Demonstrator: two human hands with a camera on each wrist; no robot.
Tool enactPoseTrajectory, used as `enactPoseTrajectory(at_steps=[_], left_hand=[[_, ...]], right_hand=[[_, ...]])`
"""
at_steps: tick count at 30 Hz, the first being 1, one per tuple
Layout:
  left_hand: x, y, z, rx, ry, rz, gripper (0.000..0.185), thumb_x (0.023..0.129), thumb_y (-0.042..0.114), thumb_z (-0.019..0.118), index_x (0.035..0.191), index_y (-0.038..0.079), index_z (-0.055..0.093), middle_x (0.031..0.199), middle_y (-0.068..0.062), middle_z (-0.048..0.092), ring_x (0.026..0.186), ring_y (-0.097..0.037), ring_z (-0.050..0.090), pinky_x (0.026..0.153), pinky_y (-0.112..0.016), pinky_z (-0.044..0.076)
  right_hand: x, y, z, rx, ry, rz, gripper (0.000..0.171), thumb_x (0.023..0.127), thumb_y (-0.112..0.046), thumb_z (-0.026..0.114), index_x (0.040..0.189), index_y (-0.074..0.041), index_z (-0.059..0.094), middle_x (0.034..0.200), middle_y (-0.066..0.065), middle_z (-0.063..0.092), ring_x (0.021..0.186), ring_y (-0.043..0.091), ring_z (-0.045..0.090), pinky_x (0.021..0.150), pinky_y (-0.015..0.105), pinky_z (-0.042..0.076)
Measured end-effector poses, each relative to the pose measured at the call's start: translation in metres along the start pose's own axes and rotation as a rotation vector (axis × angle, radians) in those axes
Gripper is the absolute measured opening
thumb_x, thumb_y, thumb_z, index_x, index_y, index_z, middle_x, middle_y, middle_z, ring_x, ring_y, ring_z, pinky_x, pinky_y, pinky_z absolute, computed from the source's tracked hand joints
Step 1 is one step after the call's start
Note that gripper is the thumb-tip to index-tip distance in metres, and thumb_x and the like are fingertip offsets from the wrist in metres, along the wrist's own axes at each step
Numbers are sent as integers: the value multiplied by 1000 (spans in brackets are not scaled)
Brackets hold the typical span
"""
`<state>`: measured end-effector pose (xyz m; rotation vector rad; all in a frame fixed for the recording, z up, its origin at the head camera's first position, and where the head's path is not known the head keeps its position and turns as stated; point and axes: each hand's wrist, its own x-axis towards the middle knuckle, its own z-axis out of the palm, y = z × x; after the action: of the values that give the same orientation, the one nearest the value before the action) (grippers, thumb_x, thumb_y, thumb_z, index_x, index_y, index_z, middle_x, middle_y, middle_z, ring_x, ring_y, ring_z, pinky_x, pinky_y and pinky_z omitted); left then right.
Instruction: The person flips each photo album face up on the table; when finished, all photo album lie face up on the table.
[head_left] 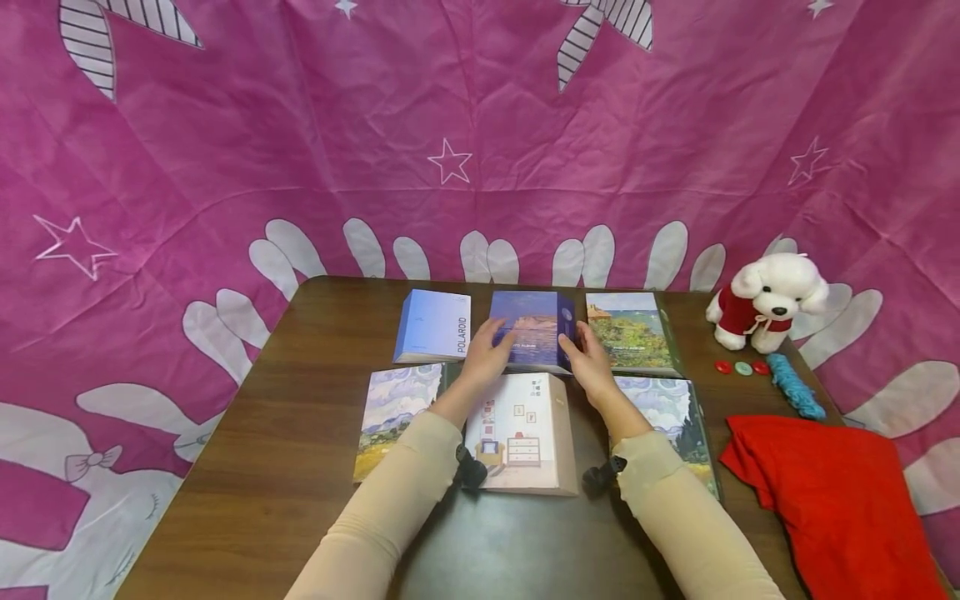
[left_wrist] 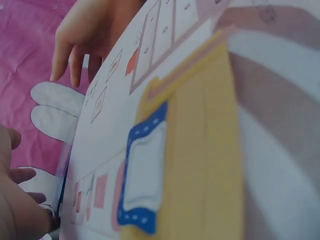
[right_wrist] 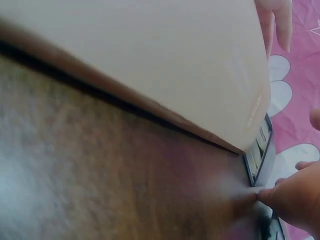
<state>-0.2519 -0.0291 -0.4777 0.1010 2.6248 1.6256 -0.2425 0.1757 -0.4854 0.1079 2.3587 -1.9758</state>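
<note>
1. Head view: blue album (head_left: pixel 534 340) in middle of far row on brown table (head_left: pixel 285 442), between Polaroid album (head_left: pixel 435 327) to its left and landscape album (head_left: pixel 632 332) to its right. Left hand (head_left: pixel 487 354) against its left edge, right hand (head_left: pixel 588 360) against its right edge, fingers lightly bent round the sides; looks like a two-sided hold, though lift off the table not discernible. Near row: cream album (head_left: pixel 521 433) between the forearms, painted-sky album (head_left: pixel 397 412) on left, another painted album (head_left: pixel 671 417) on right, partly under the right sleeve.
2. Same view, far right: plush dog (head_left: pixel 765 302), three buttons (head_left: pixel 742 367), blue yarn (head_left: pixel 795 385), red cloth (head_left: pixel 832 492).
3. Handling, as judgement: stiff hard cover, boxy, probably moderately heavy for its size; glossy face likely slippery, so side edges or spine the better purchase. Not fragile.
4. Left wrist view: cream album fills frame, close and blurred. Left hand (left_wrist: pixel 17 200) cut off at lower left; right hand (left_wrist: pixel 95 35) seen beyond, fingers hanging. Blue album barely visible as a thin edge.
5. Right wrist view: cream album side and table grain, heavily blurred. Right fingertips (right_wrist: pixel 290 195) touching corner of blue album (right_wrist: pixel 260 160); grip under the cover hidden.
</note>
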Motion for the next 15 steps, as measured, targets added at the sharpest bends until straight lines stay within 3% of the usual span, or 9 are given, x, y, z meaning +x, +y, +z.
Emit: enactPoseTrajectory(at_steps=[4,8,15], left_hand=[[-1,-2,-1,-29,-1,-58,59,105,40,51,155,10,41,165,-12,28,151,-35,25,122,-52,20],[-1,-1,2,-19,-18,-74,63,105,44,51,156,11,38,165,-12,27,151,-35,24,122,-52,19],[-1,7,13,35,-71,-83,68,101,50,52,157,15,38,167,-8,24,151,-35,24,122,-52,19]], right_hand=[[2,0,5,32,-9,49,69,107,-31,52,162,-7,18,168,17,14,155,29,12,124,45,19],[3,-9,6,100,19,118,68,106,-34,52,162,-10,21,168,16,14,155,29,14,124,47,19],[2,-17,5,224,115,123,60,108,-41,44,155,-5,35,162,16,28,150,33,24,122,46,21]])
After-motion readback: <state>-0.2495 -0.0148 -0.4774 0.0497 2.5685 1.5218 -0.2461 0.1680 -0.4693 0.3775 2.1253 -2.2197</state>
